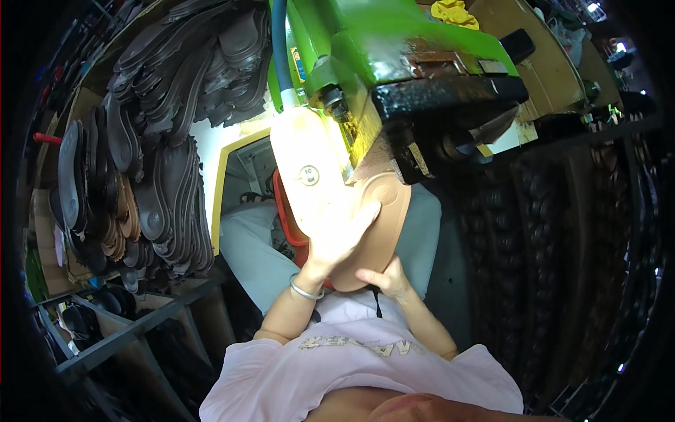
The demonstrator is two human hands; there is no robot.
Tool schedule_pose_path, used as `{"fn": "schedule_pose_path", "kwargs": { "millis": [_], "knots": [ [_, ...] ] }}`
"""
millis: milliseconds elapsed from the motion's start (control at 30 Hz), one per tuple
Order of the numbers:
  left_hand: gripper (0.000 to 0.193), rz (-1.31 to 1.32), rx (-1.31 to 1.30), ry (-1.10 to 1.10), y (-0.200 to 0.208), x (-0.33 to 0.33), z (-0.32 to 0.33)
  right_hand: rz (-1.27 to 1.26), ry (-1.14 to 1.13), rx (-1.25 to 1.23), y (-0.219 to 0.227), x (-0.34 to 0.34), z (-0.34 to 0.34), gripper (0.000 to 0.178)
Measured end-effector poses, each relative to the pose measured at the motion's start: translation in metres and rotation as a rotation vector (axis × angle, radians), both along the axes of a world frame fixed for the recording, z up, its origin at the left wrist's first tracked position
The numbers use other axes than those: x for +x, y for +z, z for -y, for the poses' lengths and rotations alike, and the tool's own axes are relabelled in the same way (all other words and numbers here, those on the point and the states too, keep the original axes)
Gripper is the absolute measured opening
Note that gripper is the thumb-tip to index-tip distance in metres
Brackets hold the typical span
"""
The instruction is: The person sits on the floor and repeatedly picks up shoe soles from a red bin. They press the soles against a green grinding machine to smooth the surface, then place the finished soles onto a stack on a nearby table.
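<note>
A tan shoe sole (394, 218) is held aslant under the head of a green machine (429, 42). My right hand (388, 278) grips its near end, thumb on top and fingers beneath. Across the sole's left side lies my left hand (344, 228), washed out by strong light; it seems to hold the sole, its fingertips on the surface. Beside them a pale, rounded, sole-shaped piece (302, 151) with a small round mark is badly overexposed. The machine's metal guide (362, 141) comes down close to the tan sole's far end.
Stacks of dark soles (169, 190) fill the left side, with a few tan soles (126, 204) among them. A red bin (281, 204) sits below, beside my legs. A blue hose (280, 49) hangs at the machine. Dark rows of stacked items (541, 246) stand at right.
</note>
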State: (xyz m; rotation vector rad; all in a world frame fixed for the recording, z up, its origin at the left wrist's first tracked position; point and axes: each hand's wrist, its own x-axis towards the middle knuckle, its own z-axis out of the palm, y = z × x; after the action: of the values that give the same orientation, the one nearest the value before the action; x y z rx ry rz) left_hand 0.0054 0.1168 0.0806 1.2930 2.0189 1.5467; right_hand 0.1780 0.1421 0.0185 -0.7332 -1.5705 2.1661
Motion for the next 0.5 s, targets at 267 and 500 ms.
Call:
{"fn": "schedule_pose_path", "kwargs": {
  "millis": [267,500],
  "knots": [
    [0.024,0.819,0.267,-0.094,0.006,0.012,0.008,-0.006,-0.397,-0.152,-0.004,0.07,-0.012,0.025],
    [0.036,0.588,0.176,-0.043,0.006,0.009,-0.008,-0.076,-0.639,0.107,0.041,0.05,-0.114,0.026]
  ]
}}
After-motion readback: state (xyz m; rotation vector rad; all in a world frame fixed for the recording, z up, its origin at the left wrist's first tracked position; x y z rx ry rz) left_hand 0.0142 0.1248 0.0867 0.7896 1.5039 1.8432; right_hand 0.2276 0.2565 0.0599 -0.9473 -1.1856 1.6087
